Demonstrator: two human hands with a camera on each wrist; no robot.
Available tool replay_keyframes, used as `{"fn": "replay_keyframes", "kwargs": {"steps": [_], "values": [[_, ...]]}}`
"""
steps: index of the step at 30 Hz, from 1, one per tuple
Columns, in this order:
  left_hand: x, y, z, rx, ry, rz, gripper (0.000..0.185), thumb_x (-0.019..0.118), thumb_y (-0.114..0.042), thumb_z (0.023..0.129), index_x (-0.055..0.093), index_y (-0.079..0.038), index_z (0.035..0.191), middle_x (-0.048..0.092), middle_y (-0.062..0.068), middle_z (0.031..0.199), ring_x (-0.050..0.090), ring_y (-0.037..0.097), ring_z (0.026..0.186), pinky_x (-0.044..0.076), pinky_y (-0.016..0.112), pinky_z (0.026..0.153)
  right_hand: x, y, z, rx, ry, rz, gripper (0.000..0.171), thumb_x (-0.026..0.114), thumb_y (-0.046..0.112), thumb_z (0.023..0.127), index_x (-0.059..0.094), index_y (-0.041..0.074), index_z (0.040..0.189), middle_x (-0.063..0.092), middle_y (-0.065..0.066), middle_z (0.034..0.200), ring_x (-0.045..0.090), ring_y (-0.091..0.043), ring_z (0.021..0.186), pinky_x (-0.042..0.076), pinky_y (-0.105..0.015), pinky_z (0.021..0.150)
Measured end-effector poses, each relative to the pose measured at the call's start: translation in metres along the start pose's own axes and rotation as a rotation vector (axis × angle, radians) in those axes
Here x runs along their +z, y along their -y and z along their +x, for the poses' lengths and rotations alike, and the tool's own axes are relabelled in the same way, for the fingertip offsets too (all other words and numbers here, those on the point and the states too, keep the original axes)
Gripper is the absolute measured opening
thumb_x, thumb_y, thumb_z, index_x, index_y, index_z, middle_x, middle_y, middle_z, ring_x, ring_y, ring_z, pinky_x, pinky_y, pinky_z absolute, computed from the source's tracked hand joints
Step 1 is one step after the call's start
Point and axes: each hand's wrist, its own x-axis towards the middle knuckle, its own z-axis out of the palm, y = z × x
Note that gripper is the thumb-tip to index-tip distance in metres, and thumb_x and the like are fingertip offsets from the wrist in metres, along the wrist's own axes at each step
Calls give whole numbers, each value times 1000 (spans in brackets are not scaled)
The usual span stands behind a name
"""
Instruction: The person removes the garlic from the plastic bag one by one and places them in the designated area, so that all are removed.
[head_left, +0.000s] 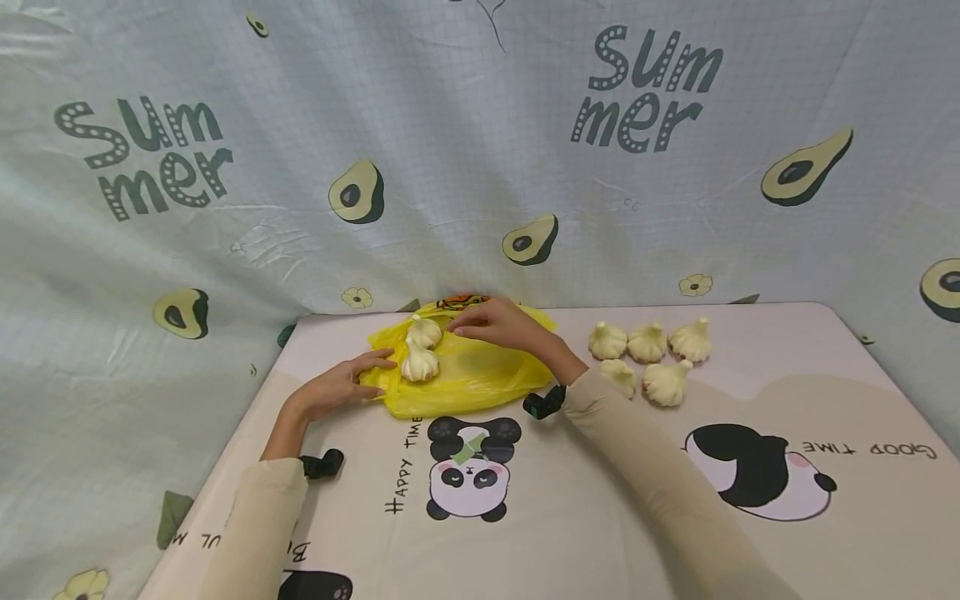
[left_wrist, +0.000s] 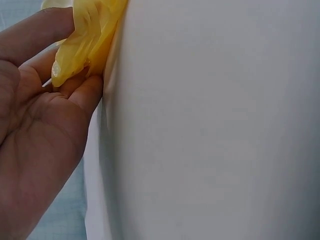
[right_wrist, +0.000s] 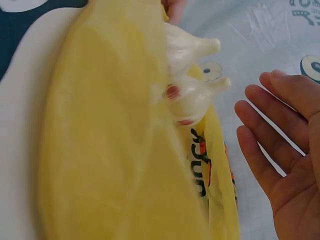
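Head view: two garlic bulbs (head_left: 420, 364) lie in a yellow bag (head_left: 480, 371), centre, between left grip (head_left: 341, 387) and right grip (head_left: 504, 325); five loose bulbs (head_left: 647, 344), right of centre. Bagging seems in hand; the next move probably calls for another bulb. Left wrist view: left grip pinches the bag, upper left. Right wrist view: right grip, wide and empty, beside the bagged pair.

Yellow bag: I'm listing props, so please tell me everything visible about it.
The yellow bag looks like thin, crinkled plastic, with black and orange-red print toward its far edge. It lies spread on the table. Two garlic bulbs sit at its left end, partly hidden by it in the right wrist view. The left hand holds its left edge; the right hand hovers above it, apparently without touching.
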Motion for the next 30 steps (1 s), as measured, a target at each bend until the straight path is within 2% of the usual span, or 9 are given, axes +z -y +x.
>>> {"fn": "replay_keyframes", "kwargs": {"steps": [4,9,15,21,30], "values": [[-1,-1,0,-9,-6,-4,54,69,-9,93,54,-4,145,21,12,168,2,41,155,3,67,120,-1,0,17,7,-12,10,26,65,19,101,75,5,119,75,-4,114,69,-13,95,57,-25,85],[-1,-2,-3,-6,-8,-24,56,68,-6,93,52,-2,146,20,13,169,1,42,155,2,67,120,4,-2,37,39,4,20,27,65,20,101,74,7,122,74,-4,117,69,-13,97,57,-24,83],[-1,3,-6,3,-12,-27,55,69,-7,93,52,-3,146,20,12,169,1,41,155,3,66,121,17,-6,59,45,41,-31,30,67,18,99,72,8,127,73,-5,123,70,-15,106,55,-22,90],[-1,4,-6,25,-10,-29,54,68,-7,94,53,-2,145,21,13,168,2,41,155,4,65,121,24,-5,70,79,91,-27,34,66,20,100,68,9,133,70,-5,128,68,-18,114,53,-24,96],[2,2,-4,57,-3,-33,53,69,-7,93,53,1,144,22,15,167,3,42,155,6,65,121,20,-4,78,41,158,-68,40,65,23,101,64,5,137,69,-7,131,67,-19,116,52,-25,99]]}}
